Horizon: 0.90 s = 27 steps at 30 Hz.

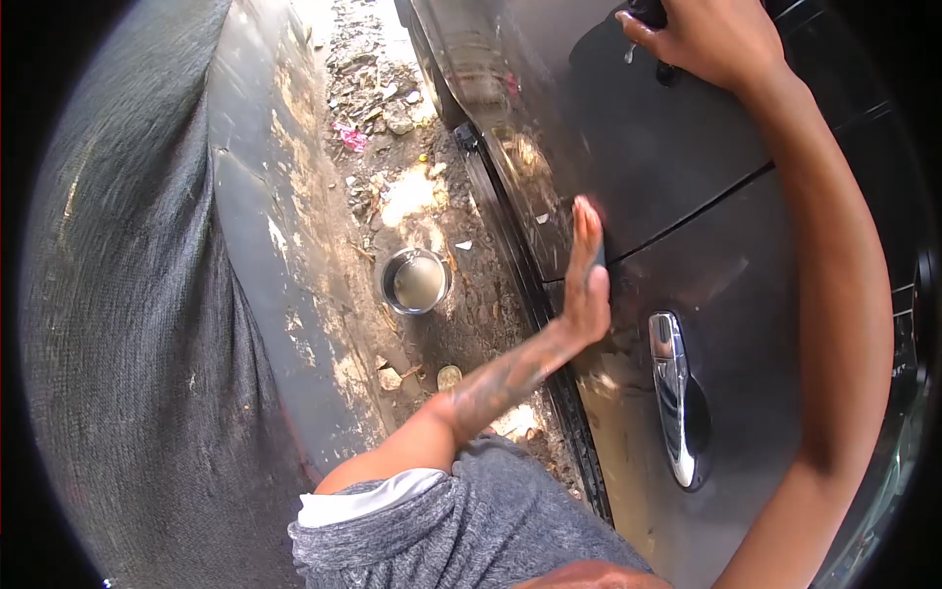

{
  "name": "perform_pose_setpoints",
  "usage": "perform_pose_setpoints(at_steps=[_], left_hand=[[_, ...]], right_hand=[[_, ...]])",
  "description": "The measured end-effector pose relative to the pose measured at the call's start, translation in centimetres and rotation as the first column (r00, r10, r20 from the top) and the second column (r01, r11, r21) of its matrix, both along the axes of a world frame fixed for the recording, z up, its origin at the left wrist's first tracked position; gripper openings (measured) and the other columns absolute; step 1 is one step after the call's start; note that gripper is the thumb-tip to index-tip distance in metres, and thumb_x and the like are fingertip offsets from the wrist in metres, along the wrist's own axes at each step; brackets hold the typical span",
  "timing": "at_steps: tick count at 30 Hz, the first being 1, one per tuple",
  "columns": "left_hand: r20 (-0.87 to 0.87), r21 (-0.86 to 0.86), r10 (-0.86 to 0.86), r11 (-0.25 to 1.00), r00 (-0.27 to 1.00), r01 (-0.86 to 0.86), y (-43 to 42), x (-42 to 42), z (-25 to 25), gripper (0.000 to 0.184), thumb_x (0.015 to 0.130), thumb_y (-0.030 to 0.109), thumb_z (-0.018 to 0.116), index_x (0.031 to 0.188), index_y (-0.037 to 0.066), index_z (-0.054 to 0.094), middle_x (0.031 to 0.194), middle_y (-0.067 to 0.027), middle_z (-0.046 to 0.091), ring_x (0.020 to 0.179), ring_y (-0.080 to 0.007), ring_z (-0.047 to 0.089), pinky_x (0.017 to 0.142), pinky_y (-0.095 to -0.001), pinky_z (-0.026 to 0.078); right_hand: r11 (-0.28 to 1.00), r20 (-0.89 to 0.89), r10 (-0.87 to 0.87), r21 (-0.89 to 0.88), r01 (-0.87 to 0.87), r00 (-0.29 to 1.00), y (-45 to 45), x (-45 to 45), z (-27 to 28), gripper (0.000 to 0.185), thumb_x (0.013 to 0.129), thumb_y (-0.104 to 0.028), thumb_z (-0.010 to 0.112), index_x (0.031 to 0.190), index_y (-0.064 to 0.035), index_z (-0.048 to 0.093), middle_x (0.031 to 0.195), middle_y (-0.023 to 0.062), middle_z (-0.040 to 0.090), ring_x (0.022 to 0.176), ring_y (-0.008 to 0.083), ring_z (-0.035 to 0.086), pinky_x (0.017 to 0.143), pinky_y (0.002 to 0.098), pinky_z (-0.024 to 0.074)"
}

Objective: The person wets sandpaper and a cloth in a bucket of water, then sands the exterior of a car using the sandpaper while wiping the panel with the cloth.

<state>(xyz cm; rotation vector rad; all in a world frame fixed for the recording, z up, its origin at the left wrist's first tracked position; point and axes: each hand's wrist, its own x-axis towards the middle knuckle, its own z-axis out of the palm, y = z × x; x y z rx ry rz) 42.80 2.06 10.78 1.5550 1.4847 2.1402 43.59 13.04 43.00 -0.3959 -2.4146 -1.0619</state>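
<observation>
Gripping: your right hand (711,44), at the top edge of view, thumb and fingers curled over a dark wad (646,12); some fingertips are hidden.

Item, dark wad: lies under your right palm at the dark car panel (653,157); probably wet cloth or sponge, though too little shows to be certain. Likely soft, light, heavier when soaked, slippery. Best held across its middle, palm behind, thumb along the side.

Item, water drop: hangs beside your right thumb.

Item, car panel: stiff, glossy, likely slick where wet and easily scratched; a flat palm suits it better than fingertips.

Your left hand (589,280): fingers extended, nothing seen in its grasp, beside the panel's edge; contact cannot be told.

Item, chrome door handle (671,393): smooth, fixed below the panel seam.

Item, metal pot (385,285): upright on the littered ground (378,211), holding cloudy liquid; probably heavy for its size, best taken by opposite rims.

Outermost: scuffed grey wall (260,226), dark draped fabric (128,324).
</observation>
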Motion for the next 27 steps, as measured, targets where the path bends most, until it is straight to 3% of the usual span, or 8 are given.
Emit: perform_pose_setpoints(at_steps=[7,8,12,13,15,19,25,27], left_hand=[[0.260,0.025,-0.037,0.999,0.965,0.032,2.9,-2.2,1.6,0.061,0.104,0.022,0.026,0.156,-0.007,0.011,0.167,-0.0208,0.001,0.154,-0.0321,0.004,0.126,-0.0408,0.004],[0.039,-0.448,0.040,0.894,0.998,-0.018,-2.0,0.8,5.9,0.069,0.105,0.036,0.023,0.157,-0.005,0.006,0.167,-0.0213,0.000,0.155,-0.0313,0.002,0.125,-0.0408,0.005],[0.074,0.054,-0.005,0.999,0.997,0.001,6.1,-7.6,1.7,0.058,0.108,0.026,0.024,0.156,-0.005,0.018,0.166,-0.0228,0.006,0.154,-0.0322,0.007,0.126,-0.0401,0.005],[0.028,-0.172,-0.331,0.928,0.943,0.330,6.1,-13.3,3.0,0.058,0.108,0.025,0.019,0.157,-0.005,0.011,0.167,-0.0184,0.005,0.155,-0.0227,0.006,0.125,-0.0319,0.007],[0.099,0.121,0.007,0.992,0.995,-0.019,6.8,-7.5,1.8,0.059,0.108,0.026,0.024,0.156,-0.007,0.015,0.165,-0.0236,0.007,0.154,-0.0326,0.006,0.125,-0.0395,0.006],[-0.132,0.139,-0.056,0.987,0.990,0.075,-0.7,0.8,0.0,0.060,0.106,0.025,0.022,0.155,-0.008,0.015,0.166,-0.0238,0.005,0.154,-0.0370,0.004,0.125,-0.0431,0.004],[0.185,0.025,-0.059,0.998,0.981,0.056,2.1,-1.6,2.3,0.064,0.103,0.026,0.025,0.155,-0.009,0.012,0.166,-0.0236,0.001,0.154,-0.0363,-0.001,0.125,-0.0430,0.002],[-0.083,0.062,-0.146,0.986,0.986,0.152,-2.0,2.3,-2.1,0.066,0.101,0.026,0.021,0.155,-0.010,0.008,0.166,-0.0232,0.002,0.154,-0.0351,-0.002,0.125,-0.0441,0.000]], right_hand=[[0.998,-0.046,0.055,0.012,-0.055,0.997,0.0,0.2,-0.4,0.022,0.072,-0.031,0.075,0.070,-0.0114,0.064,0.086,0.0061,0.064,0.094,0.0258,0.061,0.085,0.0410,0.0437],[0.999,-0.044,0.045,-0.007,-0.045,0.998,-0.3,0.2,-0.4,0.022,0.071,-0.031,0.075,0.070,-0.0113,0.064,0.086,0.0063,0.065,0.094,0.0260,0.061,0.085,0.0410,0.0439],[0.998,-0.060,0.051,0.030,-0.050,0.997,-1.0,0.3,-0.6,0.022,0.071,-0.030,0.075,0.069,-0.0113,0.064,0.087,0.0066,0.066,0.094,0.0263,0.061,0.084,0.0413,0.0443],[0.999,-0.063,0.041,0.022,-0.040,0.997,-0.9,0.3,-0.8,0.022,0.071,-0.030,0.075,0.069,-0.0113,0.064,0.087,0.0066,0.066,0.094,0.0263,0.061,0.084,0.0413,0.0443],[0.996,-0.063,0.070,0.062,-0.066,0.996,-0.6,0.2,-0.8,0.022,0.070,-0.030,0.075,0.069,-0.0114,0.064,0.087,0.0065,0.066,0.094,0.0262,0.062,0.084,0.0415,0.0447],[0.997,-0.049,0.065,-0.026,-0.067,0.997,-0.9,0.2,-0.2,0.022,0.070,-0.030,0.075,0.069,-0.0113,0.065,0.086,0.0064,0.067,0.094,0.0261,0.062,0.085,0.0416,0.0449],[0.998,-0.056,0.056,0.034,-0.054,0.997,-0.9,0.1,-0.3,0.021,0.069,-0.030,0.075,0.070,-0.0107,0.066,0.087,0.0064,0.067,0.094,0.0260,0.063,0.085,0.0417,0.0453],[0.998,-0.040,0.055,-0.014,-0.055,0.998,-0.9,0.1,-0.3,0.021,0.069,-0.030,0.075,0.071,-0.0105,0.066,0.088,0.0068,0.068,0.095,0.0262,0.063,0.085,0.0419,0.0455]])
